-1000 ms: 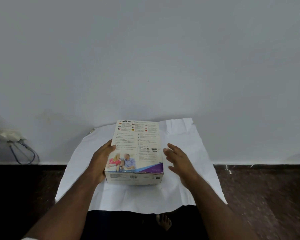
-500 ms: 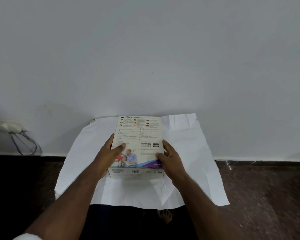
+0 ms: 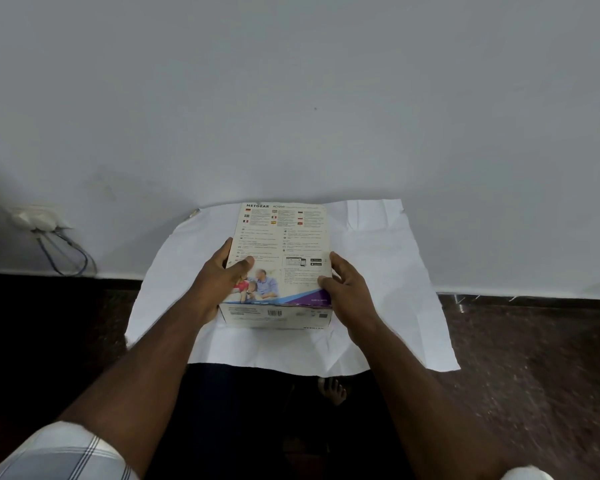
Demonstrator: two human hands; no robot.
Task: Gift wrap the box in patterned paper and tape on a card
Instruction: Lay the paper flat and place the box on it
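Observation:
A printed cardboard box [image 3: 284, 237] lies flat on a sheet of paper [image 3: 388, 271] whose white side faces up on the floor. My left hand [image 3: 222, 275] grips the box's left side, thumb over the top face. My right hand [image 3: 347, 289] grips its right side near the front corner, thumb on the top edge. The paper's far edge curls up against the wall. No card or tape is in view.
A white wall [image 3: 291, 98] rises right behind the paper. A wall socket with blue wires [image 3: 45, 230] sits low at the left. Dark speckled floor [image 3: 534, 358] spreads to the right. A bare foot [image 3: 331, 389] shows below the paper's near edge.
My right hand, open beside the box a second ago, has closed onto its right side. My left thumb came up onto the top face. The box sits slightly farther back on the paper.

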